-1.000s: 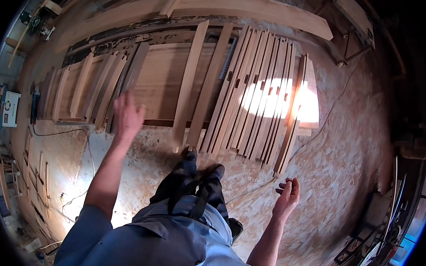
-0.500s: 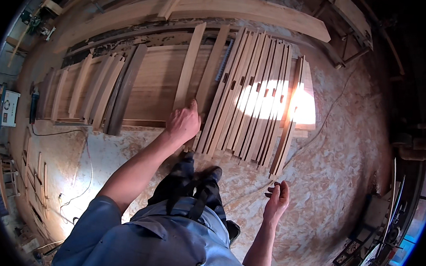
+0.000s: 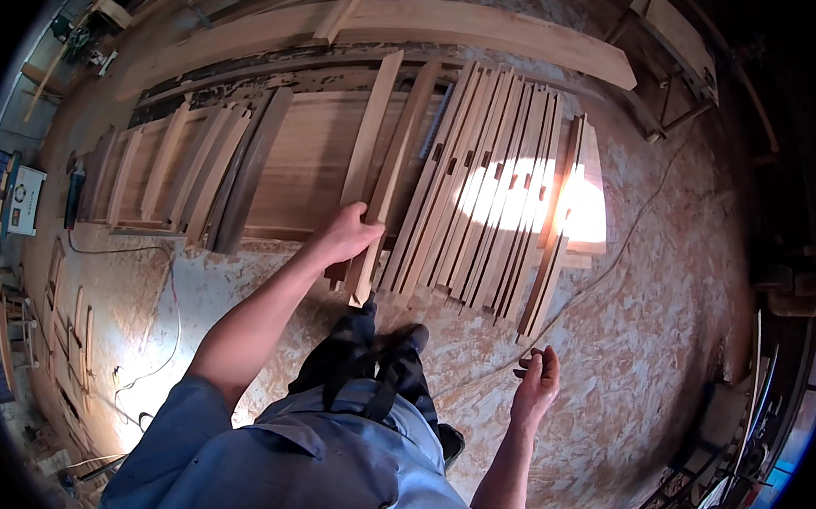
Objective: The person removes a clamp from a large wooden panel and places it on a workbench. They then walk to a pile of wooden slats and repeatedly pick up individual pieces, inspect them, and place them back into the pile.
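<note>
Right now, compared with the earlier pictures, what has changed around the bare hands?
The left hand moved right, from over the dark brown wooden strip to the long pale wooden strip, which it now grips; that strip's near end appears turned and shifted toward the picture's lower edge. The empty right hand and the row of narrow, slotted wooden strips stayed about as they were.
</note>
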Demonstrator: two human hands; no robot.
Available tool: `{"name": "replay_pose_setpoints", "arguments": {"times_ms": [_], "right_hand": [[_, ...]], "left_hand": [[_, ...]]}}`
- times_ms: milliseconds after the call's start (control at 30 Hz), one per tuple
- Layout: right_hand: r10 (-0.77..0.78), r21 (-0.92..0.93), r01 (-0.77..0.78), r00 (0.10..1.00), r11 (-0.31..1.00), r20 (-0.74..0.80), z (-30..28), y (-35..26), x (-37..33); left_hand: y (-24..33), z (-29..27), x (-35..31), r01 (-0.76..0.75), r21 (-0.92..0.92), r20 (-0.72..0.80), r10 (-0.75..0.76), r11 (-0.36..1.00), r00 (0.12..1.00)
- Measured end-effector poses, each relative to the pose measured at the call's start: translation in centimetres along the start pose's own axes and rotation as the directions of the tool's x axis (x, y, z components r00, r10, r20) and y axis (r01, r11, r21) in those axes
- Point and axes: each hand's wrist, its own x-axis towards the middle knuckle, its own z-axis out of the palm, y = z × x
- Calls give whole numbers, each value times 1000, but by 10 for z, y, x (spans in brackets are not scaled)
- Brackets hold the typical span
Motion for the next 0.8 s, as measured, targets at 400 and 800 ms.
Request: {"name": "replay_pose_setpoints", "arguments": {"times_ms": [400,800], "right_hand": [[-58,38,57,998,998,32,5,-28,6],[-36,183,-80,830,980,556,79,-64,-42]], "left_hand": [[-26,13,-65,93,-701,76,-56,707,996],[10,12,-84,-10,-759,-72,-67,651,995]]}}
